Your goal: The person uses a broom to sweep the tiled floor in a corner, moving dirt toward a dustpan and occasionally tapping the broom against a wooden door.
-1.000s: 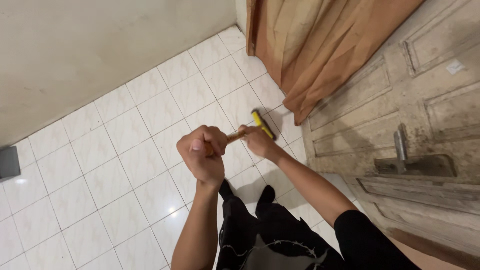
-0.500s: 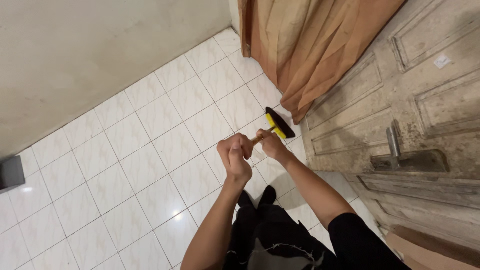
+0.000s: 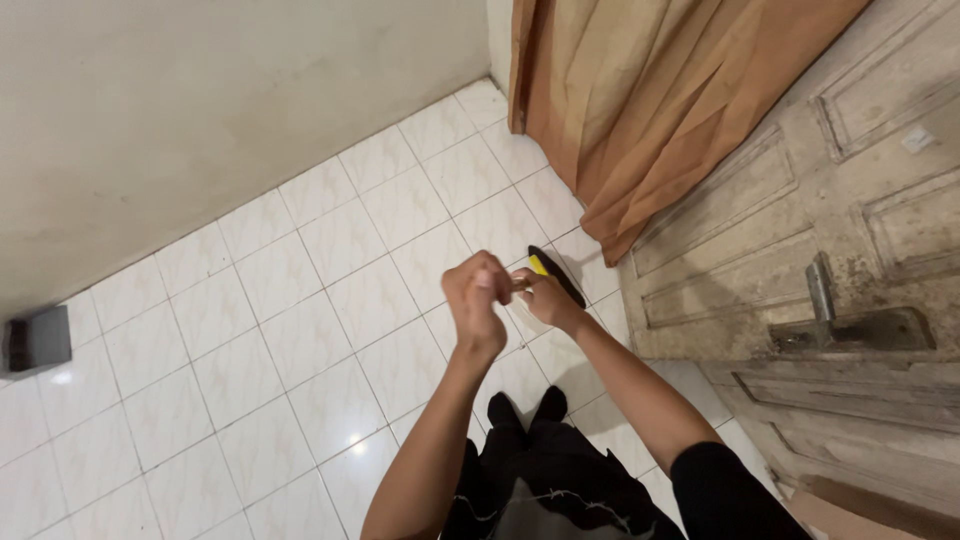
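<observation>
Broom (image 3: 552, 274) | head on white tile floor (image 3: 300, 300) by curtain (image 3: 640, 110) | my left hand (image 3: 478, 298) and right hand (image 3: 545, 300) both clenched round its handle

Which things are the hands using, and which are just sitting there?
In use:
- broom, yellow head with dark bristles
- left hand and right hand, both on its handle
- white tiled floor

Just there:
- orange curtain
- worn wooden door
- dark box by the wall

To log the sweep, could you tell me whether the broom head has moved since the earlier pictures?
Yes. The broom head has swung from out on the tiles towards the curtain hem.
</observation>
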